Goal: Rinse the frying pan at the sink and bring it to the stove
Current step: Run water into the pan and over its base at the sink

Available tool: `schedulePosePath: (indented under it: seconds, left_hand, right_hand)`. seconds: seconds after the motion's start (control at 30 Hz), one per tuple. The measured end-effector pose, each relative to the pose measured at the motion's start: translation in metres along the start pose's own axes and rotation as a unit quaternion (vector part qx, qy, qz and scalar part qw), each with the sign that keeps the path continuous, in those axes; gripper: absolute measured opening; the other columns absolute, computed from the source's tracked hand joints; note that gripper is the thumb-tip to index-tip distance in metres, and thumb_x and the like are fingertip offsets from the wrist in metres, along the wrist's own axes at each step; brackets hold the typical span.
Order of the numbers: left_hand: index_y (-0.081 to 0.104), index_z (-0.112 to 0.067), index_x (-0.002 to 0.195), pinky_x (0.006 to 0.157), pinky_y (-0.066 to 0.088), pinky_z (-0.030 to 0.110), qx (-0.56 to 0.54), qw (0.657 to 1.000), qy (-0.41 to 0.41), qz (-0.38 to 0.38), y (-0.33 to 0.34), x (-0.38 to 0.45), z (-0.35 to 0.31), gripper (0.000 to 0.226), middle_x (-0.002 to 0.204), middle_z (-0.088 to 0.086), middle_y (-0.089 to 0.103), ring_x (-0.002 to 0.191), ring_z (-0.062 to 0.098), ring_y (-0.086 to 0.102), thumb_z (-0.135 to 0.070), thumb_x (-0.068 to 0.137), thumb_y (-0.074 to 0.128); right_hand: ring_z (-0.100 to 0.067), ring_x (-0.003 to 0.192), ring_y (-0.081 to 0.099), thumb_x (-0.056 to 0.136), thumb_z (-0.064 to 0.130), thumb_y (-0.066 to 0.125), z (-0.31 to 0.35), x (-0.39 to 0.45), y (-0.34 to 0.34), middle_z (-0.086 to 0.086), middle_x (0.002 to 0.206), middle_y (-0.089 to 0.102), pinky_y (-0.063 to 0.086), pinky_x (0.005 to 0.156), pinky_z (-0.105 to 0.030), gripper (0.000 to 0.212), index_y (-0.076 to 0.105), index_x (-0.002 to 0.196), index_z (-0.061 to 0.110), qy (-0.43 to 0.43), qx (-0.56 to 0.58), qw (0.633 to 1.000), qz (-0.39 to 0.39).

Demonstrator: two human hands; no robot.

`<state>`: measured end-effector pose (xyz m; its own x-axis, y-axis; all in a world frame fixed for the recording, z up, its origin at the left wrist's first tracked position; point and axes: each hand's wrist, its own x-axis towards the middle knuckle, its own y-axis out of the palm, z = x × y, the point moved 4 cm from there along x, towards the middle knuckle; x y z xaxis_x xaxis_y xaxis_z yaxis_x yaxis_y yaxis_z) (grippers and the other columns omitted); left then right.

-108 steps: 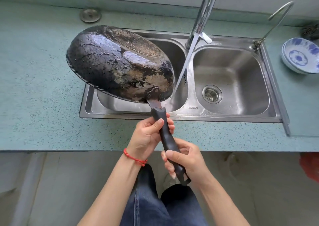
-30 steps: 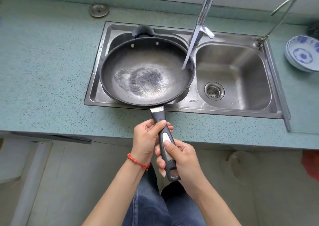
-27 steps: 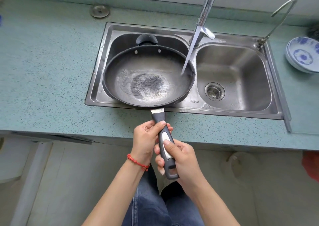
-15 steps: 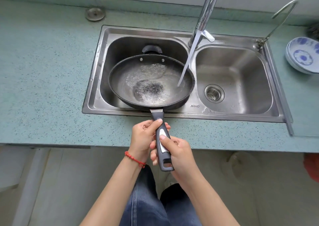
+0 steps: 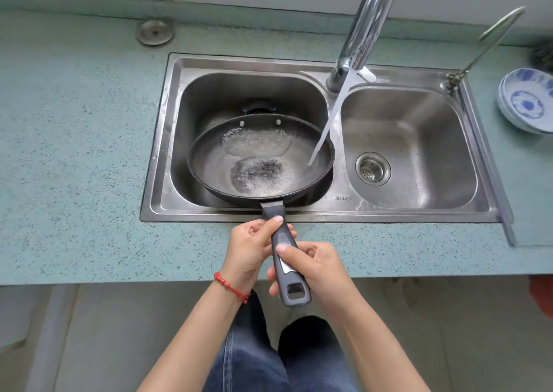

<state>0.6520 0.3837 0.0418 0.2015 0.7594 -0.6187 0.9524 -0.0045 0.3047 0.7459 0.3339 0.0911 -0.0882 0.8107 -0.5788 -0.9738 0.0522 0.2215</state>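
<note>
A black frying pan (image 5: 209,164) sits face up, low in the left basin of the steel double sink (image 5: 161,140). Water collects inside the pan. A stream from the chrome tap (image 5: 363,29) lands on the pan's right inner side. The pan's dark handle (image 5: 276,212) points toward me over the sink's front rim. My left hand (image 5: 250,249) grips the handle's upper part, thumb on top. My right hand (image 5: 314,267) grips the handle lower down, near its hanging hole.
The teal speckled counter (image 5: 74,152) surrounds the sink. The right basin has a drain strainer (image 5: 372,168). A thin curved second spout (image 5: 484,44) stands at the sink's back right corner. Blue-and-white bowls (image 5: 526,101) are stacked on the right. A round metal cap (image 5: 154,32) lies at the back left.
The pan was bottom up 3.6 s ago and now faces up. In the last second it sank lower into the left basin, and water pooled inside. Both hands kept their grip.
</note>
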Motion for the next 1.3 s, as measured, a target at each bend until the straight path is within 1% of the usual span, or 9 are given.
schedulePosePath:
  seconds: [0.3, 0.37, 0.43, 0.57, 0.67, 0.8, 1.0, 1.17, 1.3]
  left_hand:
    - [0.053, 0.000, 0.086, 0.060, 0.054, 0.022, 0.055, 0.998, -0.019, 0.028, -0.011, 0.014, -0.005, 0.013, 0.088, 0.022, 0.049, 0.080, 0.032, 0.052, -0.010, 0.082, 0.061]
    - [0.054, 0.001, 0.084, 0.058, 0.055, 0.021, 0.068, 0.997, -0.016, 0.036, -0.010, 0.011, -0.007, 0.011, 0.086, 0.024, 0.053, 0.079, 0.031, 0.056, -0.008, 0.082, 0.060]
    - [0.054, -0.001, 0.080, 0.057, 0.054, 0.021, 0.081, 0.996, -0.015, 0.046, -0.009, 0.008, -0.008, 0.009, 0.079, 0.019, 0.055, 0.076, 0.027, 0.058, -0.007, 0.082, 0.060]
    - [0.064, -0.004, 0.081, 0.061, 0.054, 0.024, 0.111, 0.992, -0.011, 0.060, -0.009, -0.001, -0.008, 0.007, 0.070, -0.001, 0.068, 0.071, 0.014, 0.067, -0.010, 0.082, 0.061]
    - [0.066, -0.011, 0.093, 0.078, 0.053, 0.036, 0.114, 0.993, -0.016, 0.024, -0.009, -0.005, -0.006, 0.013, 0.084, 0.003, 0.070, 0.093, 0.028, 0.067, -0.015, 0.082, 0.061]
    - [0.071, -0.018, 0.083, 0.070, 0.055, 0.030, 0.066, 0.998, -0.022, 0.004, -0.004, -0.013, -0.003, 0.012, 0.075, -0.006, 0.074, 0.088, 0.023, 0.068, -0.017, 0.072, 0.069]
    - [0.074, -0.014, 0.076, 0.068, 0.057, 0.027, 0.058, 0.998, -0.006, -0.035, -0.004, -0.014, -0.003, 0.018, 0.074, 0.003, 0.075, 0.073, 0.013, 0.069, -0.022, 0.062, 0.065]
    - [0.071, -0.008, 0.081, 0.072, 0.056, 0.031, 0.058, 0.997, -0.006, -0.053, -0.004, -0.014, -0.002, 0.025, 0.078, 0.008, 0.074, 0.077, 0.019, 0.068, -0.013, 0.057, 0.075]
    - [0.070, -0.003, 0.086, 0.078, 0.050, 0.040, 0.058, 0.996, -0.007, -0.072, -0.004, -0.014, -0.003, 0.028, 0.082, 0.013, 0.071, 0.085, 0.030, 0.062, -0.017, 0.062, 0.065]
  right_hand:
    - [-0.027, 0.058, 0.055, 0.080, 0.029, 0.062, -0.001, 0.022, -0.003, -0.019, 0.068, 0.058, 0.043, 0.058, -0.034, 0.034, 0.064, 0.069, -0.003, 0.004, -0.052, 0.998, -0.044]
    - [-0.025, 0.061, 0.053, 0.074, 0.035, 0.061, -0.002, 0.024, -0.005, -0.011, 0.061, 0.058, 0.041, 0.060, -0.036, 0.027, 0.068, 0.062, 0.012, -0.005, -0.074, 0.996, -0.049]
    - [-0.008, 0.052, 0.049, 0.075, 0.039, 0.060, -0.002, 0.026, -0.008, 0.010, 0.049, 0.054, 0.039, 0.053, -0.022, 0.027, 0.065, 0.053, 0.024, -0.035, -0.124, 0.991, -0.042]
    - [-0.007, 0.049, 0.055, 0.076, 0.051, 0.056, 0.000, 0.036, -0.026, 0.006, 0.053, 0.060, 0.044, 0.050, -0.022, 0.035, 0.064, 0.065, 0.020, -0.090, -0.208, 0.973, -0.052]
    - [-0.013, 0.051, 0.063, 0.085, 0.035, 0.059, 0.002, 0.054, -0.061, 0.002, 0.059, 0.065, 0.048, 0.050, -0.021, 0.018, 0.067, 0.073, 0.025, -0.082, -0.182, 0.977, -0.078]
    - [-0.006, 0.046, 0.061, 0.090, 0.015, 0.055, 0.024, 0.093, -0.123, -0.002, 0.064, 0.064, 0.045, 0.042, -0.016, 0.013, 0.066, 0.091, 0.008, -0.083, -0.149, 0.974, -0.149]
    - [-0.004, 0.039, 0.060, 0.092, 0.016, 0.049, 0.087, 0.152, -0.185, -0.008, 0.069, 0.060, 0.045, 0.036, -0.015, 0.014, 0.058, 0.083, 0.009, -0.111, -0.101, 0.959, -0.240]
    - [-0.008, 0.042, 0.060, 0.092, 0.026, 0.048, 0.136, 0.189, -0.201, -0.005, 0.071, 0.062, 0.048, 0.039, -0.020, 0.024, 0.055, 0.100, 0.005, -0.140, -0.077, 0.948, -0.275]
    - [-0.008, 0.041, 0.057, 0.091, 0.020, 0.045, 0.161, 0.211, -0.199, -0.013, 0.073, 0.062, 0.048, 0.038, -0.020, 0.018, 0.054, 0.084, 0.007, -0.191, -0.098, 0.931, -0.294]
